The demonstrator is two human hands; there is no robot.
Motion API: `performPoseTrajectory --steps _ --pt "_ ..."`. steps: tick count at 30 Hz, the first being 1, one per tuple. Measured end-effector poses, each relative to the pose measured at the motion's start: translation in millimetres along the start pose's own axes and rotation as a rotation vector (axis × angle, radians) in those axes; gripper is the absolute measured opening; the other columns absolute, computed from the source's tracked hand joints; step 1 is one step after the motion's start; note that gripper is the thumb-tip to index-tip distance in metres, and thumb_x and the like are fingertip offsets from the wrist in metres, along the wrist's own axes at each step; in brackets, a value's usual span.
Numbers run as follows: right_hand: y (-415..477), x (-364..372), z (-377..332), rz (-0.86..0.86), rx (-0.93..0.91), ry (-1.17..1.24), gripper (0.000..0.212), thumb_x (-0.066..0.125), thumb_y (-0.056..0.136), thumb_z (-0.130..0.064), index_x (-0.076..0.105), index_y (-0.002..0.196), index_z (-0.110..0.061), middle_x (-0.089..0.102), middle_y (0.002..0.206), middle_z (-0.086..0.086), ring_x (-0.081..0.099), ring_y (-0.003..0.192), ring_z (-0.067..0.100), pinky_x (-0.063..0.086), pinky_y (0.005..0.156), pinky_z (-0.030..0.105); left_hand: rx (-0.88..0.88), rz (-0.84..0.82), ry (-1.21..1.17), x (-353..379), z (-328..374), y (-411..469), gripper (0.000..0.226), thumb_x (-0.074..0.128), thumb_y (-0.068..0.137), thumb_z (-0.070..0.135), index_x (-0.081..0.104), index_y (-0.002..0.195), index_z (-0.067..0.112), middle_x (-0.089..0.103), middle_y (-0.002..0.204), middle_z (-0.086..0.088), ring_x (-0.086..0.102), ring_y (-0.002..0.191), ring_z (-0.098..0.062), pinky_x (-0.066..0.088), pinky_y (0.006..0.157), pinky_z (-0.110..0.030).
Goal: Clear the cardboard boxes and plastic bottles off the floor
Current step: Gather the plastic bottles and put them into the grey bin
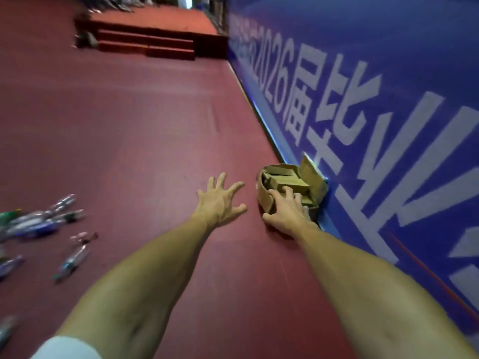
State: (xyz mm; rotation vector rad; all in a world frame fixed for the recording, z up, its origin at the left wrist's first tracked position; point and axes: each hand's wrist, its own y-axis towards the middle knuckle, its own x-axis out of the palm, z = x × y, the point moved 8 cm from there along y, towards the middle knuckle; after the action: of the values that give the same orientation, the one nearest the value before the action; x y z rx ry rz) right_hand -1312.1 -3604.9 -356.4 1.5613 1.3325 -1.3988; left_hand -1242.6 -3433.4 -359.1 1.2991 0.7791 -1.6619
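The open-topped box (290, 177) is gripped at its near edge by the right hand (287, 213), with fingers curled over the rim and the thumb spread low toward the floor (129, 138). The box is seen just ahead of that grip and is pressed against a blue banner (388, 99) on the grip's right. The left hand (217, 203) is held just left of the grip, apart from the box, fingers spread wide and nothing in it. Bottles (39, 221), blurred, are scattered on the floor well left of the grip. Red steps (145, 45) are seen far beyond it.
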Motion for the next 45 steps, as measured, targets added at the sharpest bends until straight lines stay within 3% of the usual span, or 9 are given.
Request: performPoseTrajectory --steps 8,16,22,31,35,45 --pt "67.3 54.8 -296.1 -0.069 -0.375 -0.08 0.072 0.062 0.086 -0.046 0.03 0.15 -0.037 0.017 0.158 0.007 0.025 0.139 0.034 0.035 0.108 0.051 -0.412 0.101 -0.012 -66.7 -292.2 -64.1 0.069 0.055 0.087 0.059 0.027 0.15 0.047 0.008 0.165 -0.01 0.009 0.149 -0.036 0.027 0.109 -0.063" --pt "31.2 128.0 -571.0 -0.183 -0.813 -0.118 0.071 0.064 0.086 -0.041 0.031 0.149 -0.038 0.019 0.158 0.007 0.027 0.138 0.033 0.037 0.107 0.052 -0.879 0.239 -0.052 -130.7 -496.9 -226.8 0.067 0.058 0.087 0.053 0.032 0.148 0.047 0.006 0.166 -0.007 0.007 0.15 -0.034 0.019 0.114 -0.066" --pt "-4.9 182.6 -713.9 -0.261 -1.067 -0.154 0.071 0.065 0.085 -0.044 0.034 0.148 -0.037 0.021 0.157 0.008 0.027 0.138 0.035 0.037 0.108 0.053 -1.139 0.271 -0.033 -155.0 -595.2 -311.4 0.069 0.056 0.088 0.058 0.028 0.151 0.047 0.005 0.166 -0.01 0.006 0.151 -0.036 0.019 0.114 -0.065" --pt "9.7 223.7 -903.6 -0.262 -1.342 -0.268 0.077 0.062 0.087 -0.058 0.026 0.152 -0.038 0.021 0.158 0.008 0.031 0.137 0.036 0.037 0.107 0.056 -1.397 0.383 -0.041 -186.1 -714.6 -335.9 0.068 0.055 0.089 0.054 0.029 0.151 0.047 0.005 0.166 -0.007 0.005 0.15 -0.032 0.02 0.113 -0.064" --pt "-12.4 241.7 -975.0 -0.292 -1.492 -0.291 0.075 0.062 0.086 -0.05 0.027 0.151 -0.036 0.023 0.157 0.008 0.032 0.136 0.038 0.037 0.106 0.054 -1.526 0.388 -0.079 -193.3 -757.9 -355.5 0.069 0.055 0.089 0.057 0.026 0.151 0.048 0.002 0.166 -0.007 0.001 0.152 -0.033 0.017 0.114 -0.065" --pt "-95.2 327.7 -1121.3 -0.397 -1.618 -0.335 0.075 0.062 0.085 -0.053 0.028 0.15 -0.037 0.023 0.157 0.008 0.031 0.136 0.038 0.038 0.104 0.056 -1.694 0.377 -0.088 -211.2 -873.1 -465.9 0.069 0.055 0.09 0.053 0.025 0.151 0.048 0.001 0.167 -0.008 -0.001 0.152 -0.034 0.017 0.115 -0.065"
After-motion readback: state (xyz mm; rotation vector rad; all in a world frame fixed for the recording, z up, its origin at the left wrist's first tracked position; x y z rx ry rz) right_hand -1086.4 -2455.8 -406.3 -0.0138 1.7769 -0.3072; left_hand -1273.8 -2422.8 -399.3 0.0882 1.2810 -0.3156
